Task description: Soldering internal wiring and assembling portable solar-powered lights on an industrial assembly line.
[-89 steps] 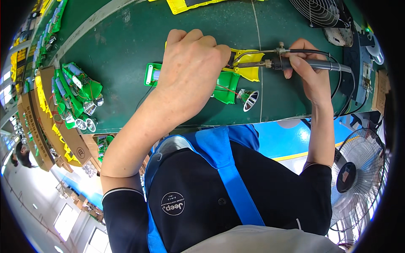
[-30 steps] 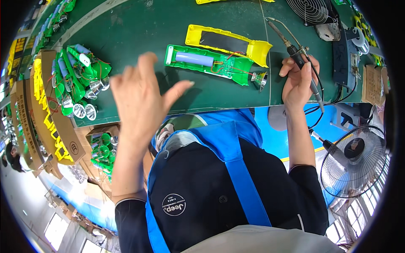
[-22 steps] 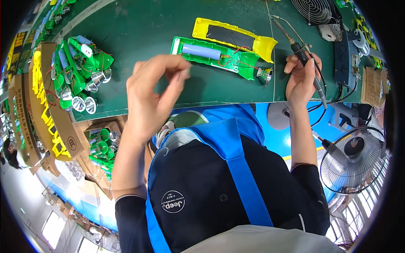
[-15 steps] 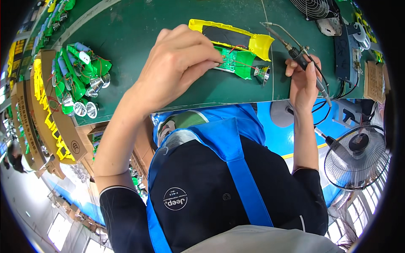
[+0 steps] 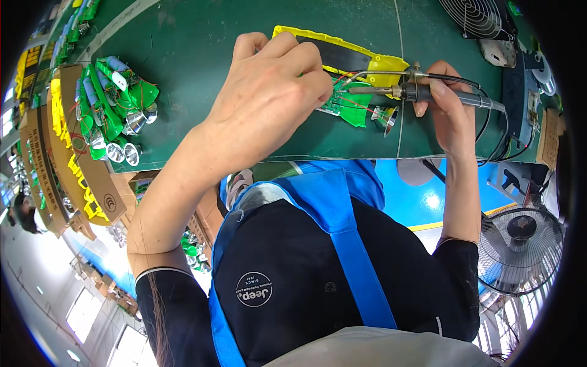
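Note:
My right hand [image 5: 454, 116] grips a soldering iron [image 5: 420, 93], which lies nearly level with its tip pointing left. A thin bent metal tube is clamped alongside the iron and reaches toward the same spot. Under the tip is a green plastic lamp body [image 5: 354, 115] with a circuit board and red wires. A silver reflector [image 5: 385, 120] hangs at its right end. My left hand [image 5: 272, 92] is closed over the board's left side; its fingertips are pressed together, and whatever they pinch is hidden. Behind lies an open yellow housing shell [image 5: 388, 66] with a dark inside.
Several green lamp bodies with reflectors [image 5: 113, 110] are piled on the green bench [image 5: 189, 55] at left, beside a cardboard box [image 5: 104, 183] edged with yellow parts. Far right are a small caged fan [image 5: 474, 17] and a dark equipment box [image 5: 518, 101]. A larger fan [image 5: 520, 244] stands below the bench edge.
My right hand has swung the soldering iron from a steep slant to nearly level, bringing its tip left to the board. My left hand has shifted slightly right, staying closed.

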### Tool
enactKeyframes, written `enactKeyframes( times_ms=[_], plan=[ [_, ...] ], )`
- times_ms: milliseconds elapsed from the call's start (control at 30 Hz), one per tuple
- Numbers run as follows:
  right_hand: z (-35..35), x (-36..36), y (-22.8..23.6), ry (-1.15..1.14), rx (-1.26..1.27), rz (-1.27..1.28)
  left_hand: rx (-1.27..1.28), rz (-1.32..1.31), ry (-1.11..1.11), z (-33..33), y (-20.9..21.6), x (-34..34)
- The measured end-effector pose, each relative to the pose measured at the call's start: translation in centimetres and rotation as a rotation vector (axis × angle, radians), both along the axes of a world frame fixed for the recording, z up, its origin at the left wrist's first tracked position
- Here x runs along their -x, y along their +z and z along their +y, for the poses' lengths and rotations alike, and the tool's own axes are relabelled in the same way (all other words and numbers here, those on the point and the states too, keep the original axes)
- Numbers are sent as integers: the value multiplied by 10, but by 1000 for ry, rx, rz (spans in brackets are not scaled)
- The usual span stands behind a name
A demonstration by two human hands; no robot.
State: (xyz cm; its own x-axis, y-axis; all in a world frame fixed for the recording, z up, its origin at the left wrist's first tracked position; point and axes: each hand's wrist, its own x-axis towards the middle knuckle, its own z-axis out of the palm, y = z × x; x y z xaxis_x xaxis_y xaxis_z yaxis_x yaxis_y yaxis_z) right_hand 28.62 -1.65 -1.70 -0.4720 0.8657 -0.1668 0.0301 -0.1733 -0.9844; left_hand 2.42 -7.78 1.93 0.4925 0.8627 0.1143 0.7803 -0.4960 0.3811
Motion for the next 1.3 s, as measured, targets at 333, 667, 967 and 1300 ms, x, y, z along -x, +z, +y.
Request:
enactKeyframes(
  times_ms=[333,667,967,1300],
  plan=[
    [-2,6,8,83,19,-130,-30,142,-41,6,1,-6],
    [-5,7,6,53,22,-152,-45,165,-50,10,0,-5],
    [-13,-4,-1,24,-27,-87,-72,162,-51,8,2,-7],
    [-18,-10,-5,-90,-31,8,-60,137,-41,11,3,-7]
  ],
)
